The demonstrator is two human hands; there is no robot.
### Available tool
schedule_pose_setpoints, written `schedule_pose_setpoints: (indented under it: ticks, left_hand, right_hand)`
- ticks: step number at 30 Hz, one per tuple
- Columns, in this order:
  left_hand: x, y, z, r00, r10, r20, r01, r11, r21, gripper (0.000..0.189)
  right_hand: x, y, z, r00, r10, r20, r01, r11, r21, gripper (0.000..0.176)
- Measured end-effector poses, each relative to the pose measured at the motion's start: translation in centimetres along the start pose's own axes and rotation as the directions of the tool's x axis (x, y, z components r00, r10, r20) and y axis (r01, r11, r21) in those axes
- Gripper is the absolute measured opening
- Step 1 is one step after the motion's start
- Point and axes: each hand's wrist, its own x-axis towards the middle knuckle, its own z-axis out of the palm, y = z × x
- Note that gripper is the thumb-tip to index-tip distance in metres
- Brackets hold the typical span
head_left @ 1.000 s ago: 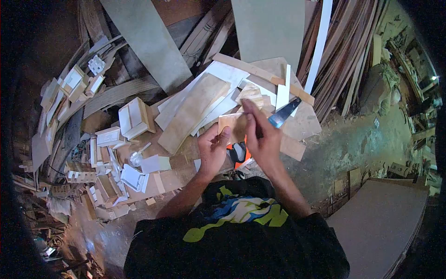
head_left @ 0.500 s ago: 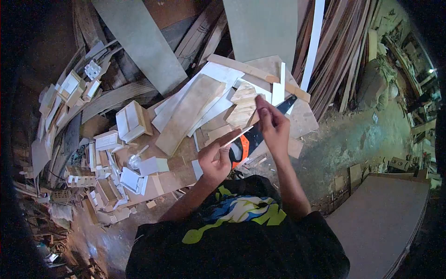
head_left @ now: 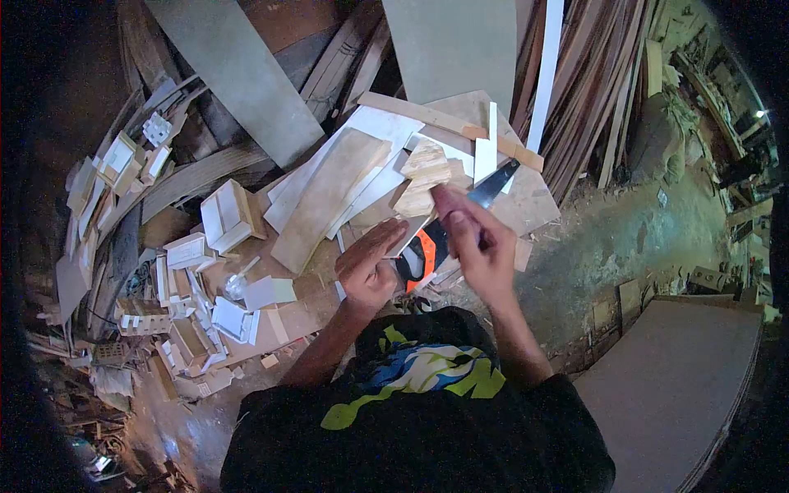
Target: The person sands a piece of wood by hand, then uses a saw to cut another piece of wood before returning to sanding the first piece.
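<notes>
My left hand (head_left: 368, 264) is stretched out flat, palm down, over the cluttered wooden table (head_left: 316, 308). A thin pale wood piece (head_left: 413, 232) shows edge-on at its fingertips. My right hand (head_left: 475, 240) is blurred, its fingers curled just right of that piece. It hovers above a handsaw whose orange and black handle (head_left: 421, 256) lies between my hands, while the blade (head_left: 494, 186) points up and right. I cannot tell whether my right hand grips anything. A stack of rough wood offcuts (head_left: 425, 169) lies just beyond my fingertips.
A long tan plank (head_left: 329, 197) and white sheets lie left of the offcuts. Small white box models (head_left: 223, 215) crowd the table's left side. Grey panels (head_left: 238, 74) and wood strips (head_left: 575, 99) lean behind. A flat board (head_left: 674, 386) sits at lower right.
The thin wood piece was held up between both hands; my left hand has flattened over it and my right hand has dropped slightly toward the saw handle.
</notes>
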Motion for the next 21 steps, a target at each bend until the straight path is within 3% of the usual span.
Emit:
schedule_pose_setpoints:
  ticks: [2,5,6,8,11,12,15,19,21]
  left_hand:
    - [0.0,0.0,0.1,0.999,0.037,-0.005,-0.037,0.999,-0.038,0.042]
    - [-2.1,-1.5,0.6,0.984,-0.172,-0.041,0.162,0.970,-0.182,0.026]
    - [-1.9,-1.3,0.7,0.946,-0.324,-0.030,0.305,0.915,-0.265,0.024]
    - [-1.2,-0.8,1.0,0.801,-0.598,0.017,0.550,0.725,-0.415,0.023]
    - [-1.4,-1.9,2.2,0.568,-0.802,0.185,0.615,0.264,-0.743,0.031]
    - [-1.5,-2.2,2.2,0.577,-0.762,0.293,0.654,0.216,-0.725,0.043]
    - [-1.8,-1.8,2.8,0.540,-0.777,0.324,0.688,0.186,-0.701,0.045]
    - [-2.3,-1.4,3.5,0.503,-0.823,0.264,0.694,0.202,-0.691,0.043]
    - [-2.7,-1.4,3.7,0.462,-0.845,0.269,0.726,0.187,-0.661,0.043]
  right_hand:
    - [0.2,0.6,-0.2,0.998,0.037,0.046,-0.037,0.999,-0.017,0.031]
    - [1.5,5.6,-1.5,0.988,0.126,0.094,-0.118,0.989,-0.087,0.031]
    - [1.8,6.3,-1.6,0.982,0.161,0.094,-0.154,0.985,-0.076,0.032]
    - [1.7,6.9,-2.1,0.958,0.253,0.131,-0.253,0.967,-0.020,0.032]
    - [0.8,7.3,-1.2,0.930,0.311,0.196,-0.350,0.912,0.214,0.030]
    - [0.4,7.3,-0.7,0.914,0.358,0.193,-0.402,0.863,0.306,0.029]
    - [-0.6,9.2,0.2,0.864,0.488,0.122,-0.479,0.726,0.493,0.030]
    - [-1.9,9.5,0.4,0.849,0.524,0.070,-0.486,0.721,0.493,0.033]
    - [-2.1,9.1,0.5,0.880,0.475,0.024,-0.441,0.795,0.416,0.023]
